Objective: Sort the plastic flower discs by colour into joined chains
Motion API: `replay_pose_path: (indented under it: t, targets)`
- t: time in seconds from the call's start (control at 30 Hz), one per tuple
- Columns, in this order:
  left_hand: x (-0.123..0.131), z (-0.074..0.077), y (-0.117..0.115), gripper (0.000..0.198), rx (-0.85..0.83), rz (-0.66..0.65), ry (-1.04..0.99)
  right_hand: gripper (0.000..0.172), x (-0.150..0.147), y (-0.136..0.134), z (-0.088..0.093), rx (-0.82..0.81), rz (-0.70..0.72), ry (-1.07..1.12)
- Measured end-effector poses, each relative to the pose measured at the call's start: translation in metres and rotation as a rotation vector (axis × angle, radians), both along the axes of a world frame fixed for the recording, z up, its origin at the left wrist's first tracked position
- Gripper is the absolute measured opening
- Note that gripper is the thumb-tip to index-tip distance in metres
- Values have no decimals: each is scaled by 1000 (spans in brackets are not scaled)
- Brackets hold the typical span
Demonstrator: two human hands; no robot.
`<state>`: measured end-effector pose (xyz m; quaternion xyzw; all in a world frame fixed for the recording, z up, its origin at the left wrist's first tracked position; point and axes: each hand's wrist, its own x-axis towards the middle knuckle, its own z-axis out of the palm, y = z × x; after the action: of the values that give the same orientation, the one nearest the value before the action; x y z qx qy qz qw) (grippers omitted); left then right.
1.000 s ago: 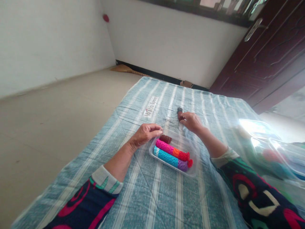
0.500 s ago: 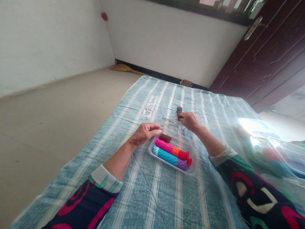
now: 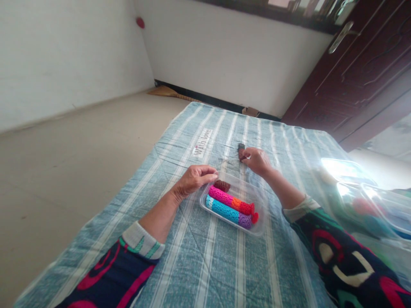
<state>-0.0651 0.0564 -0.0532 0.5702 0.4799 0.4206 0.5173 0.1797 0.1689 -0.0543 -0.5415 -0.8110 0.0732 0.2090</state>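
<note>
My left hand (image 3: 197, 177) pinches the far left corner of a clear plastic container (image 3: 261, 226) with thumb and fingers. In the container lie a pink, orange and red openwork rod (image 3: 224, 197), a blue and purple rod (image 3: 224, 211), and a short brown piece (image 3: 222, 185) at the far side. A small red round piece (image 3: 254, 217) sits by the rods' right ends. Beyond the container, my right hand (image 3: 256, 161) has its thumb and fingertips closed at the side of a short brown and dark grey rod (image 3: 240, 150) on the cloth.
A blue and white striped cloth (image 3: 180, 265) covers the surface, with a "With love" label (image 3: 202, 143). Other clear containers (image 3: 356, 201) stand at the right, blurred by glare. A dark red door (image 3: 346, 81) is at the back right.
My right fingers have shifted slightly along the brown and dark grey rod, and a small gap shows between thumb and forefinger. My left hand has stayed at the container's corner.
</note>
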Motion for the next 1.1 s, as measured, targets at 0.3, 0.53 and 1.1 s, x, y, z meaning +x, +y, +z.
replay_pose_path:
  t: [0.3, 0.53, 1.1]
  targets:
    - [-2, -5, 2, 26, -7, -36, -33, 11, 1, -31, 42, -127, 143, 225]
    - [-1, -3, 1, 27, 40, -22, 13, 9, -15, -90, 72, -98, 687, -127]
    - [0, -4, 2, 27, 48, -26, 16, 24, -24, -108, 46, 106, 721, -447]
